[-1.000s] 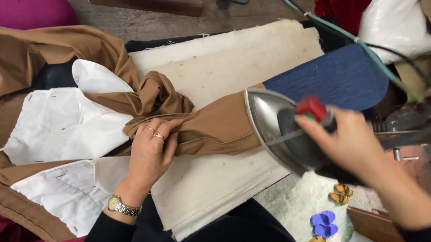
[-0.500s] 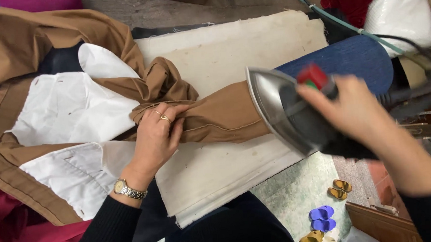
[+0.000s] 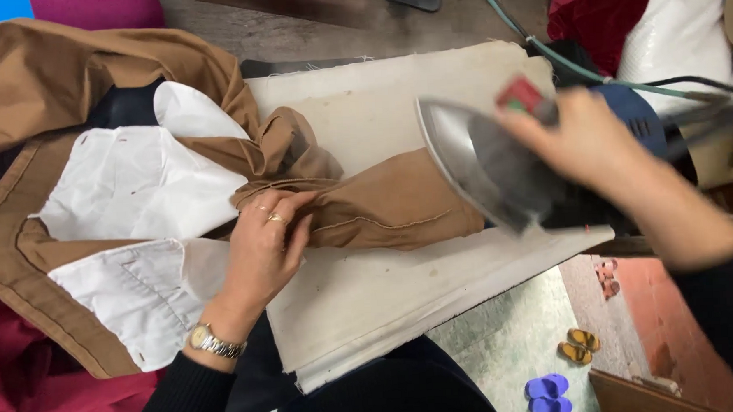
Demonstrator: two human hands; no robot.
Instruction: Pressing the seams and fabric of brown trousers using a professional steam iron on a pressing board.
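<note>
Right hand [image 3: 582,143] is gripping the iron [image 3: 497,171], now tilted up off the brown trousers [image 3: 383,209], sitting further toward 3 o'clock than before. Left hand [image 3: 265,243] keeps bunching the fabric at 9 o'clock, so repositioning seems underway.

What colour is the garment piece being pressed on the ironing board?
Tan brown garment piece, with white lining alongside; the head view shows it.
</note>
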